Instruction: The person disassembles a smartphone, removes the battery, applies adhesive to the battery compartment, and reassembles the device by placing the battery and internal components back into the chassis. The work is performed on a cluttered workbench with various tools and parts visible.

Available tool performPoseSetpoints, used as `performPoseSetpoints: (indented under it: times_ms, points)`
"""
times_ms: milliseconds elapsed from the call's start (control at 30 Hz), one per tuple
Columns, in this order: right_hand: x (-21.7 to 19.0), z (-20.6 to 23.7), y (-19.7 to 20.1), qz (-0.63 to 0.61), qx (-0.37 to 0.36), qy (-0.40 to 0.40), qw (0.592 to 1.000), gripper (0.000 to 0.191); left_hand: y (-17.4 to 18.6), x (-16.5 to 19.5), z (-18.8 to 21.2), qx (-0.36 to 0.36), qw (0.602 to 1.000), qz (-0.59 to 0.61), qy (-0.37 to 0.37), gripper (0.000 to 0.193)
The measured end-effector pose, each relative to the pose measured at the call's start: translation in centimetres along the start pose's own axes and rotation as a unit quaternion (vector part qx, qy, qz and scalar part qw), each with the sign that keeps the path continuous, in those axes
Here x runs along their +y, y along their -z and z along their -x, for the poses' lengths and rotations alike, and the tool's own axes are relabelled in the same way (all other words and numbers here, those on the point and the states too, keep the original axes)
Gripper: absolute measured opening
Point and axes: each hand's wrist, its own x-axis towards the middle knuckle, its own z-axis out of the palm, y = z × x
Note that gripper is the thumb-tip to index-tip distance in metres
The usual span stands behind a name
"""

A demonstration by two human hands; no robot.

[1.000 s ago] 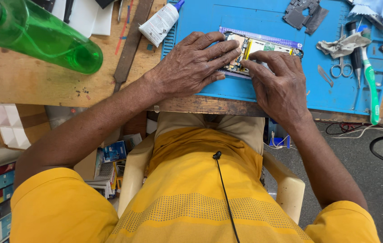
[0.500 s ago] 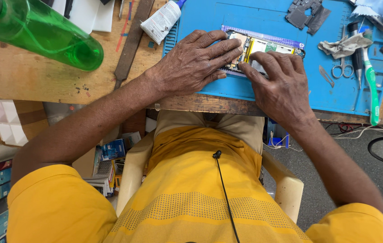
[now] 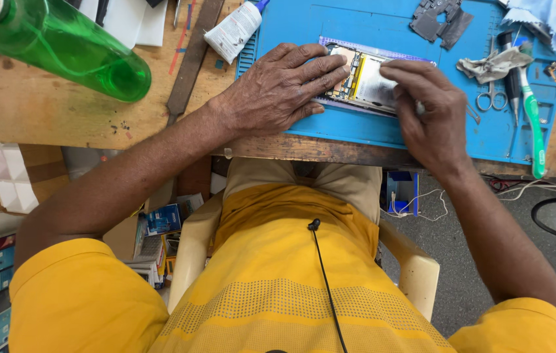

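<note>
We press our left hand [image 3: 278,88] flat on the opened phone [image 3: 363,82], fingers spread and lying over its left end, pinning it to the blue mat [image 3: 330,124] on the desk [image 3: 42,111]. Our right hand [image 3: 431,114] curls over the phone's right end, its grip pinched on that edge; whether something small sits between the fingertips we cannot tell. The phone lies between the two grips, touching both, its back already off so that the silver battery and the board beside it show. So the opening is done; the inner parts are still in place, and the phone is not closed up.

Just beyond the right grip lie small scissors [image 3: 487,98], a crumpled grey cloth [image 3: 493,65] and a green-handled brush [image 3: 534,124]. Above it rests a dark removed part [image 3: 441,19]. Beyond the left grip a white glue tube [image 3: 233,29] leans across the mat's corner, and well apart stands a green bottle [image 3: 62,49].
</note>
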Motion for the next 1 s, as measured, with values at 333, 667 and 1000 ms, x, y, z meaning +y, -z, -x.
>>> performPoseSetpoints:
  times_ms: [333,667,1000]
  points:
    - [3.3,-2.2,4.8,0.093,0.098,0.053,0.989,0.036,-0.4,0.1,-0.1,-0.008,0.999,-0.034,0.003,0.062]
    - [5.6,-5.9,6.8,0.09,0.096,0.066,0.989,0.031,-0.8,-0.1,0.0,0.014,1.0,0.01,0.007,0.061]
    - [8.2,-6.5,7.1,0.076,0.103,0.014,0.992,0.028,0.0,0.4,-0.3,-0.018,1.0,0.009,0.024,0.058]
